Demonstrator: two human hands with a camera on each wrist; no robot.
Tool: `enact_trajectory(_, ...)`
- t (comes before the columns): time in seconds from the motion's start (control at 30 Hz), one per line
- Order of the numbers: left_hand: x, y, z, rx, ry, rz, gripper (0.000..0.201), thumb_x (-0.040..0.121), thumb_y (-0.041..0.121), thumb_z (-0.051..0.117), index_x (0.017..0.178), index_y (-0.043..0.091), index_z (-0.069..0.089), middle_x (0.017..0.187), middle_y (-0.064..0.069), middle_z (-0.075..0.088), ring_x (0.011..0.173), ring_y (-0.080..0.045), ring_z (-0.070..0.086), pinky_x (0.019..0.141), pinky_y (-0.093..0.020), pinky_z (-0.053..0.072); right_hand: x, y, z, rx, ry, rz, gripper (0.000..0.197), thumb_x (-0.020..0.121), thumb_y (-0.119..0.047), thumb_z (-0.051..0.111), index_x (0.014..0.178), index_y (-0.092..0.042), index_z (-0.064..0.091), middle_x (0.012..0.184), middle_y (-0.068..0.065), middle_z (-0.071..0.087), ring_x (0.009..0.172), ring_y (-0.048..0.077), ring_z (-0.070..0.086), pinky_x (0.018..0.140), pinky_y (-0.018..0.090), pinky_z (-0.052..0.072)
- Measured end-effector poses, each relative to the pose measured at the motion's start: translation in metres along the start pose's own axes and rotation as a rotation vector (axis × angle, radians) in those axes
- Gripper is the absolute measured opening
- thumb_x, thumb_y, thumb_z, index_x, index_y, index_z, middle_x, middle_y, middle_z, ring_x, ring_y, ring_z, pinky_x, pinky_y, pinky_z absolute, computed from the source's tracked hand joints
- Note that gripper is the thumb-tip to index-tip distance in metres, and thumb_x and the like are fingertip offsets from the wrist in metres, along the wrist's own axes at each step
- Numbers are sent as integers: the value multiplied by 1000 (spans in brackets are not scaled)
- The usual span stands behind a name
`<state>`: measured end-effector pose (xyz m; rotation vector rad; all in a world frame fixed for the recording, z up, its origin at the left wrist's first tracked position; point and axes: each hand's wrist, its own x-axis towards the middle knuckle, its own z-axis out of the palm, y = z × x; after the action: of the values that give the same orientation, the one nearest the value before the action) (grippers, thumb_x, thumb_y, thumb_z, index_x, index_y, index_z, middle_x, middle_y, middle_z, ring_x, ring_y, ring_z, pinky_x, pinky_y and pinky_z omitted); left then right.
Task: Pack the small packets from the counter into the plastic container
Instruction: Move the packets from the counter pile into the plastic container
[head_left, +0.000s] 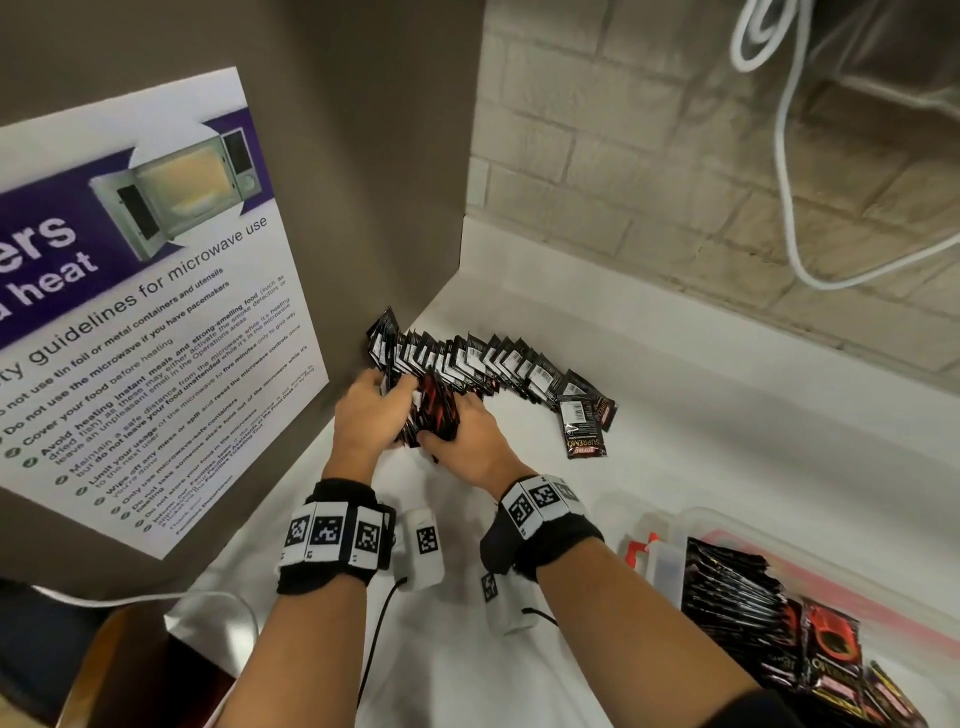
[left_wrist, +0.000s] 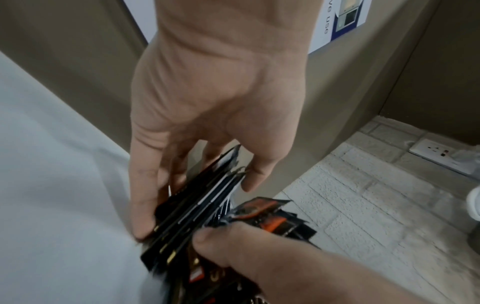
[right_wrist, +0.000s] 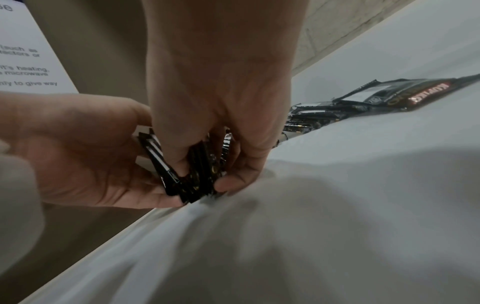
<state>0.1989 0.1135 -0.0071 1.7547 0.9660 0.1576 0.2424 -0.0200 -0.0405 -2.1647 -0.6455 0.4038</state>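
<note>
Both hands hold one bundle of black-and-red packets (head_left: 434, 413) just above the white counter, near the side panel. My left hand (head_left: 382, 397) grips the bundle's left side, thumb and fingers curled round it (left_wrist: 200, 197). On the bundle's right side my right hand (head_left: 457, 428) pinches the same packets (right_wrist: 193, 181). A long leaning row of packets (head_left: 498, 361) stands fanned along the counter behind the hands, and its end lies flat (right_wrist: 376, 98). The clear plastic container (head_left: 841, 577) sits at the bottom right and holds several packets (head_left: 737, 597).
A brown side panel with a microwave-use poster (head_left: 156, 312) rises close on the left. Behind the counter is a brick-pattern wall (head_left: 675, 156) with a hanging white cable (head_left: 789, 208). A wall socket (left_wrist: 439, 154) sits low on that wall. The container's red clip (head_left: 640, 552) faces the hands.
</note>
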Motion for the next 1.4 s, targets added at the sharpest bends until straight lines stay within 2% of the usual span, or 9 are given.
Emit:
enact_trajectory(0.2,-2,2,-2,171,-78,53,27,80,23,64,107,22,61,97,-8,68,93,-31,67,81,-45,60,-12,-2,-2,209,32,72,32,82,-19,68,106,-22,47,82,-8,61,71,7,59,63,19,43)
enact_trajectory(0.47,1,-4,-10,162,55,103,44,86,15,69,123,10,46,111,-17,64,103,-36,62,92,-38,50,-16,8,-6,301,138,182,21,84,-20,62,104,-23,55,78,-6,65,62,2,60,55,11,45)
enact_trajectory(0.63,-2,3,-14,199,85,202,58,82,17,79,127,5,45,118,-18,63,113,-36,59,95,-41,47,-16,6,-13,394,178,236,6,81,-22,58,85,-18,56,75,6,60,66,15,57,62,30,46)
enact_trajectory(0.73,-6,13,-17,276,113,272,61,81,16,80,130,3,48,124,-19,57,118,-34,53,95,-38,42,-15,3,-20,426,180,254,11,87,-23,59,97,-21,55,84,-3,65,73,12,62,73,27,52)
enact_trajectory(0.87,-16,27,-17,433,105,336,65,80,15,78,137,5,48,137,-17,45,128,-33,43,103,-42,40,-17,-4,-29,523,173,277,20,89,-13,58,106,-20,51,83,17,68,62,19,63,63,33,54)
enact_trajectory(1.0,-26,44,-20,467,-239,529,89,79,7,78,153,23,31,159,-5,23,148,-25,19,117,-39,24,-22,-13,-43,545,198,276,25,87,-9,59,109,-16,48,81,7,64,62,14,60,58,28,46)
enact_trajectory(1.1,-41,55,-17,356,-634,546,109,75,5,81,156,39,16,164,7,12,149,-15,19,117,-41,33,-28,-28,-57,678,166,283,24,83,-1,54,102,-11,44,66,2,53,52,14,51,48,26,43)
enact_trajectory(1.27,-66,70,1,334,-757,575,132,66,8,90,153,54,2,156,10,24,125,-10,48,76,-12,51,-45,-57,-82,795,4,261,4,83,-5,53,85,-8,55,69,8,52,63,20,53,57,32,48)
enact_trajectory(1.4,-86,87,8,276,-764,682,133,60,15,95,148,59,6,148,-3,42,119,-22,58,84,-28,56,-66,-70,-109,856,-54,342,16,87,-12,53,97,-5,63,86,20,53,76,34,59,54,35,57)
